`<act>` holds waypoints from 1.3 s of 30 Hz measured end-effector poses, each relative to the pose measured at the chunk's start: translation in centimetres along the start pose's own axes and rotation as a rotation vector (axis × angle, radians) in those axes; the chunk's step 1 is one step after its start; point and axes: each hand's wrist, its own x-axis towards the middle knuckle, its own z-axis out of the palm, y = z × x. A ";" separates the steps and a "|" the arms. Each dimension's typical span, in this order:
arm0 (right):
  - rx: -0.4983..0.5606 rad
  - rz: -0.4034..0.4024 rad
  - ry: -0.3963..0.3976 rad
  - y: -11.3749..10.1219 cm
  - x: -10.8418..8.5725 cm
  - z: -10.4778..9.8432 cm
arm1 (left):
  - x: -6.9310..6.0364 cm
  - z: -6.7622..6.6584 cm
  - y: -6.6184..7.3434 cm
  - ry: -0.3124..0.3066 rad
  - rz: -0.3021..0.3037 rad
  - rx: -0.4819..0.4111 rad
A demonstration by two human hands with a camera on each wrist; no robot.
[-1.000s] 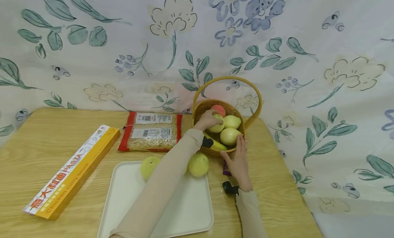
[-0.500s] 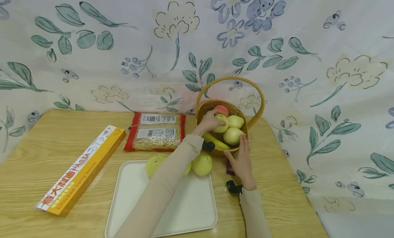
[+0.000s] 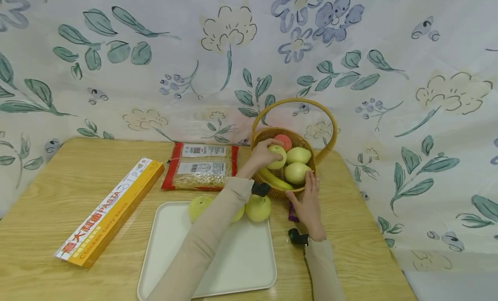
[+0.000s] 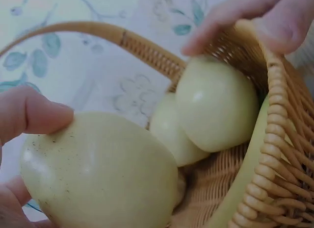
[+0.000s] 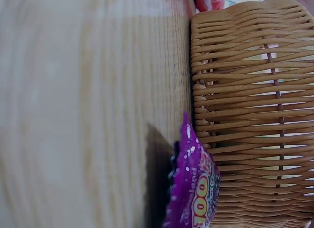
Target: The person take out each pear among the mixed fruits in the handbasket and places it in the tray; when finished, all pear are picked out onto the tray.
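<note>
In the head view, my left hand (image 3: 261, 156) holds a pale green round fruit (image 3: 277, 158) at the left side of a wicker basket (image 3: 322, 151). Up close in the left wrist view, this fruit (image 4: 103, 169) has dark specks, with the thumb on top and fingers beneath. Behind it in the basket lie two more pale green fruits (image 4: 216, 103), a yellow banana (image 3: 275, 179) and a reddish round fruit (image 3: 284, 142). My right hand (image 3: 309, 206) grips the basket's front right rim, thumb in front and fingers along the right side.
A white tray (image 3: 241, 266) carries several yellow-green fruits (image 3: 258, 208), partly behind my left arm. Further left are a red-edged clear bag (image 3: 200, 168) and a long pasta box (image 3: 110, 214). A purple wrapped packet (image 5: 196, 184) lies against the basket's foot.
My left hand and the held fruit have shifted slightly left relative to the basket, showing more of the banana. The right hand stays on the rim. The whole view has drifted a little.
</note>
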 end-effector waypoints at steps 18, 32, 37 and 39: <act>0.008 0.032 -0.019 0.0 0.2 -0.1 | -4.7 -2.6 0.5 -0.033 0.119 0.004; 0.014 0.023 0.009 0.2 0.0 -0.2 | -7.1 -4.9 0.3 0.005 0.100 0.043; 0.016 0.023 -0.010 0.1 0.1 -0.2 | -7.4 -5.1 0.1 -0.010 0.095 0.059; 0.016 0.025 -0.024 0.0 0.0 -0.1 | -7.7 -5.2 -0.1 -0.006 0.091 0.063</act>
